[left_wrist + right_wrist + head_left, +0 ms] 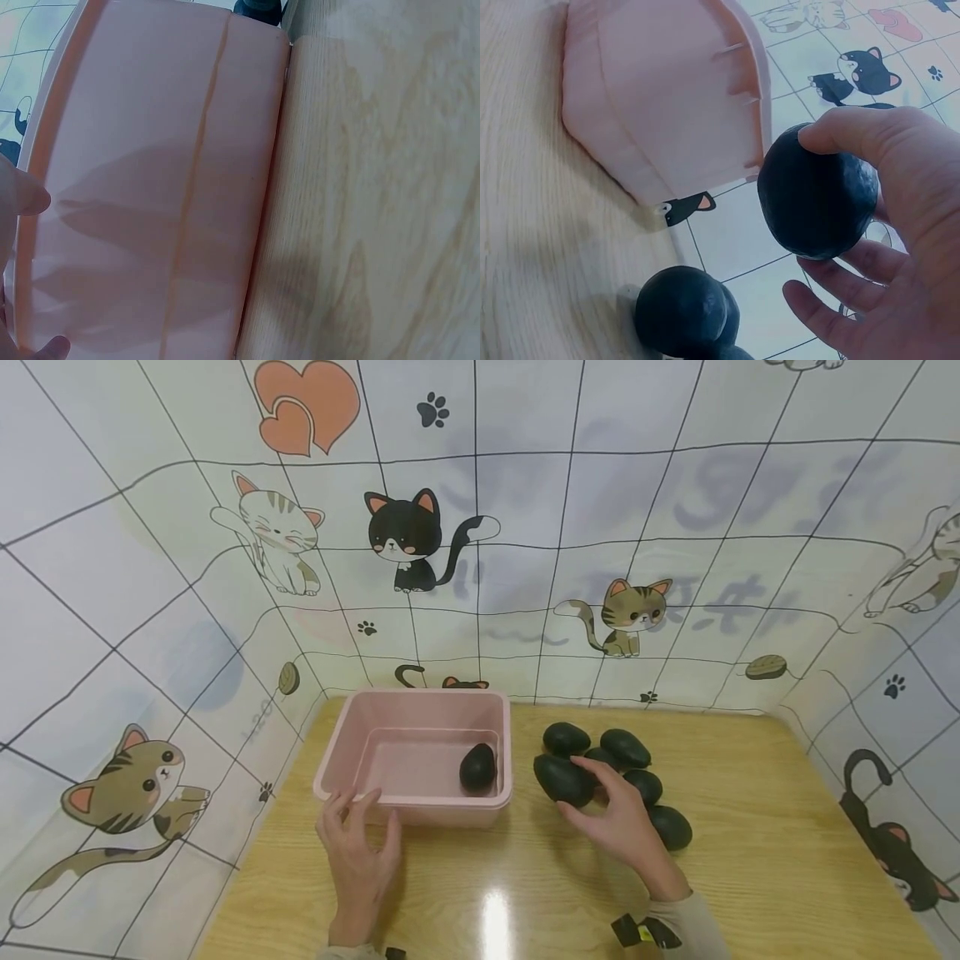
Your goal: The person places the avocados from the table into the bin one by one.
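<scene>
Just right of the pink plastic bin [450, 816], the right hand [621, 827] gripped a dark avocado [558, 778] between thumb and fingers, above the wooden table [787, 827]. Five loose avocados [625, 747] also lay right of the bin; a single avocado [477, 768] lay inside, near its right wall. The left hand [360, 860] touched its front rim; whether it gripped, I couldn't tell.
</scene>
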A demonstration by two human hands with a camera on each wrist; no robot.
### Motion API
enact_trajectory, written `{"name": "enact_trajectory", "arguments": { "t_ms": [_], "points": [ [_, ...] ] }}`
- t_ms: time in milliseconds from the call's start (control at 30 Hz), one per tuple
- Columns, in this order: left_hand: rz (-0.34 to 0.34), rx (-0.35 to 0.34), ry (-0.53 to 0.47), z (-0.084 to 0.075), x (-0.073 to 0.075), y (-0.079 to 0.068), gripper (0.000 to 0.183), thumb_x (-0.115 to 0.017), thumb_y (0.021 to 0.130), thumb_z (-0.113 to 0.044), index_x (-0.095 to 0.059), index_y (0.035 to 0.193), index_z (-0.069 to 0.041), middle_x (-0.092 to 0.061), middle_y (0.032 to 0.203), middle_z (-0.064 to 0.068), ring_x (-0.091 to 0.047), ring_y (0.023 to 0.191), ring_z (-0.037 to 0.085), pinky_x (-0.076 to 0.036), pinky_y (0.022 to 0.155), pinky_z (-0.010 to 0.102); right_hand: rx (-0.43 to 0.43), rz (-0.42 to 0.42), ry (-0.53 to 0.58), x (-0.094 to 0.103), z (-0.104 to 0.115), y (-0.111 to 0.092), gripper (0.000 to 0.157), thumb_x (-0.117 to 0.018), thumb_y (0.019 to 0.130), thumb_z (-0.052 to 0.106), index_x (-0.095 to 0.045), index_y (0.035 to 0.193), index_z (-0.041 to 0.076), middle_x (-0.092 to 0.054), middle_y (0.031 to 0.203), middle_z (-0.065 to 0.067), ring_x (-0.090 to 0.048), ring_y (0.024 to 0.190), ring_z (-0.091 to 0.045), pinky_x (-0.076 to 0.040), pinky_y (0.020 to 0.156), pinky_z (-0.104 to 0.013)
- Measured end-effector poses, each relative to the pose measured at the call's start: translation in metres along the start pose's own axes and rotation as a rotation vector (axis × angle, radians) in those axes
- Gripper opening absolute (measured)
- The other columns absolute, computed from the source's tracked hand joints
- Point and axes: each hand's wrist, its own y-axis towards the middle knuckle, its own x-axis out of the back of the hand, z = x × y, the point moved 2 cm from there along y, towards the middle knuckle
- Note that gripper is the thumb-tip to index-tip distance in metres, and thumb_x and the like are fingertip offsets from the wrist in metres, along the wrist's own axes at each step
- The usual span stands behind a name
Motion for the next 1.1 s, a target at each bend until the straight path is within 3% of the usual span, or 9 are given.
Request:
{"name": "enact_trajectory", "arguments": {
  "t_ms": [133, 367, 667, 833, 1100],
  "points": [
    [-0.001, 0.0, 0.002, 0.0, 0.0, 0.0, 0.036, -0.078, 0.08, -0.016, -0.074, 0.114, -0.003, -0.057, 0.126, 0.033, -0.047, 0.129, 0.053, -0.042, 0.099, 0.057, 0.004, 0.001, 0.009, 0.0, 0.004, 0.002, 0.067, -0.089, 0.085, 0.024, -0.061, 0.146, 0.014, -0.068, 0.141, -0.008, -0.07, 0.116, -0.026, -0.063, 0.09, -0.048],
    [0.003, 0.006, 0.006, 0.0, 0.0, 0.0, 0.037, -0.078, 0.079, -0.016, -0.074, 0.114, -0.004, -0.058, 0.125, 0.032, -0.048, 0.127, 0.053, -0.041, 0.1, 0.062, 0.029, 0.002, 0.013, 0.0, 0.008, 0.004, 0.067, -0.09, 0.085, 0.025, -0.062, 0.145, 0.016, -0.07, 0.138, -0.006, -0.069, 0.116, -0.024, -0.06, 0.089, -0.033],
    [0.0, -0.005, 0.01, 0.0, 0.0, 0.001, 0.036, -0.077, 0.081, -0.017, -0.074, 0.114, -0.004, -0.058, 0.125, 0.033, -0.048, 0.127, 0.053, -0.04, 0.101, 0.062, 0.032, 0.009, 0.01, -0.001, 0.013, 0.01, 0.068, -0.09, 0.084, 0.021, -0.062, 0.145, 0.016, -0.071, 0.136, -0.007, -0.07, 0.11, -0.021, -0.062, 0.088, -0.044],
    [0.001, -0.011, 0.011, 0.001, 0.001, 0.001, 0.036, -0.077, 0.081, -0.017, -0.073, 0.115, -0.004, -0.058, 0.124, 0.033, -0.048, 0.127, 0.054, -0.04, 0.101, 0.063, 0.057, 0.007, 0.003, -0.001, 0.017, 0.014, 0.068, -0.09, 0.083, 0.022, -0.062, 0.146, 0.019, -0.071, 0.137, -0.006, -0.071, 0.107, -0.021, -0.061, 0.088, -0.039],
    [0.0, -0.01, 0.012, 0.001, 0.001, 0.0, 0.037, -0.077, 0.08, -0.017, -0.073, 0.115, -0.004, -0.058, 0.125, 0.033, -0.048, 0.127, 0.053, -0.041, 0.099, 0.062, 0.106, 0.004, -0.016, -0.002, 0.026, 0.02, 0.069, -0.09, 0.082, 0.021, -0.063, 0.145, 0.018, -0.068, 0.143, -0.006, -0.07, 0.118, -0.023, -0.062, 0.091, -0.04]
  ]
}}
